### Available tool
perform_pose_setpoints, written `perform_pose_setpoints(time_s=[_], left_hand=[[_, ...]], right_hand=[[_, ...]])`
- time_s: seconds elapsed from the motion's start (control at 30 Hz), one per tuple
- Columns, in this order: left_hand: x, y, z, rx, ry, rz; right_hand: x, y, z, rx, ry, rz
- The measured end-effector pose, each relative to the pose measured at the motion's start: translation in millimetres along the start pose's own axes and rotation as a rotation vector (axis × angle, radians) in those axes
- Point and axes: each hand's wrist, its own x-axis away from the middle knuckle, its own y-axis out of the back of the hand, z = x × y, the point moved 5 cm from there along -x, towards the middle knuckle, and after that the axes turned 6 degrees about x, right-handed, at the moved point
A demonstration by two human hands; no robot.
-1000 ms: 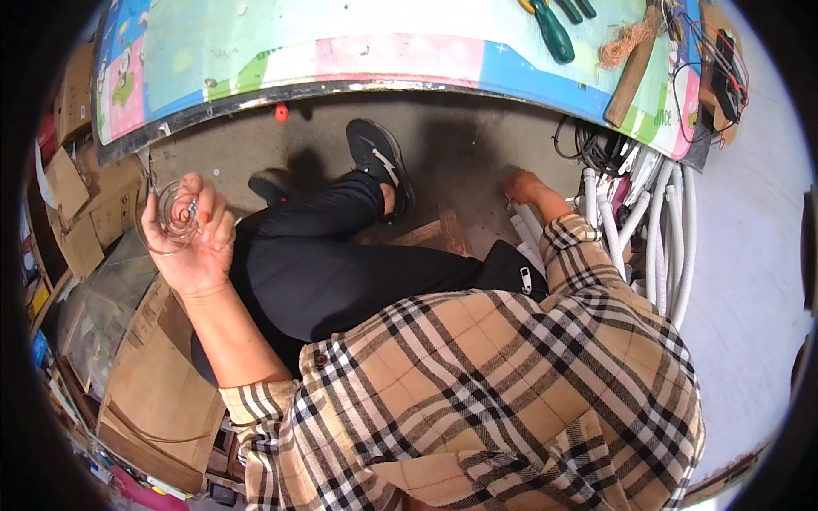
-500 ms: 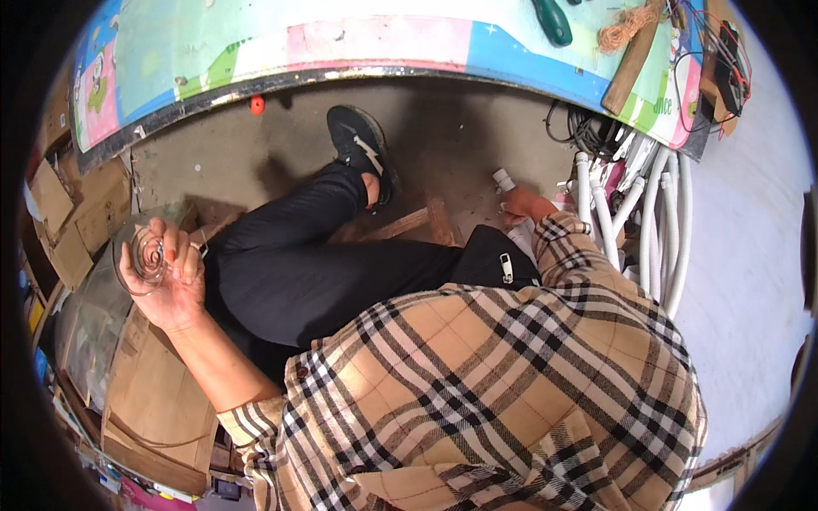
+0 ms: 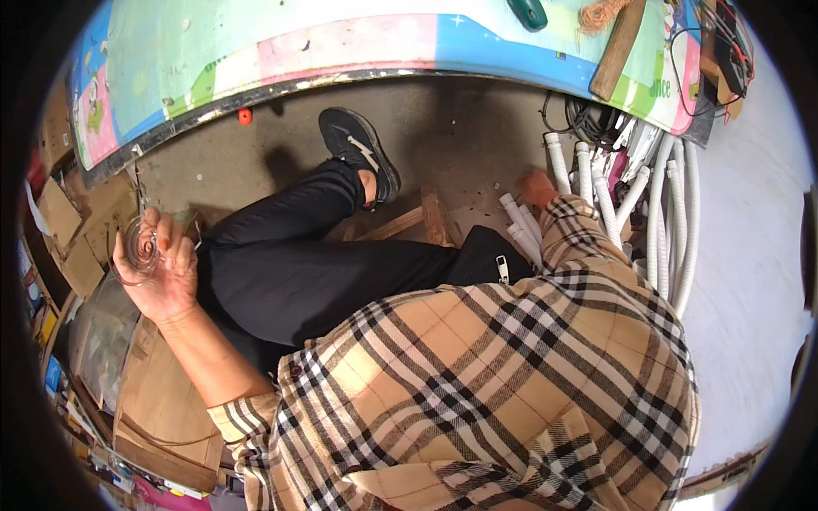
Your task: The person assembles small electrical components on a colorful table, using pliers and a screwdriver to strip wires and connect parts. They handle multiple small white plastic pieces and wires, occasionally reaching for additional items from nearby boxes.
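On the left, my left hand (image 3: 170,277) is raised with its fingers closed around a small spiral coil (image 3: 143,244) of thin, shiny wire or tubing; its exact material is not clear. My right hand (image 3: 536,186) reaches down at the right, beyond my thigh. It is dark and partly hidden by my sleeve, so its grip does not show. Pale plastic pipes lie on both sides of it: a short pair (image 3: 521,220) nearer my leg, and a ribbed-end pipe (image 3: 557,160) to its right.
A table with a colourful printed top (image 3: 358,38) spans the far side, bearing a green handle (image 3: 528,12), a wooden stick (image 3: 618,51) and twine (image 3: 603,15). More pipes (image 3: 669,213) fan out at right. Cardboard boxes (image 3: 64,217) and a wooden board (image 3: 166,400) crowd the left.
My right hand has moved slightly away and right, from beside the short pipes toward the ribbed-end one. The short pipes now show more fully. My left hand still holds the coil.
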Motion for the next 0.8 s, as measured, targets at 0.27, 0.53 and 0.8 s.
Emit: perform_pose_setpoints(time_s=[0.27, 0.53, 0.8], left_hand=[[-12, -19, 9, -0.039, 0.064, -0.026], [-18, -31, 12, -0.039, 0.126, 0.027], [-15, -14, 6, 0.037, 0.074, 0.087]], right_hand=[[-48, -36, 49, -0.25, -0.247, 0.031], [-60, -10, 64, -0.445, -0.668, 0.314], [-130, 150, 106, -1.457, -0.497, 0.249]])
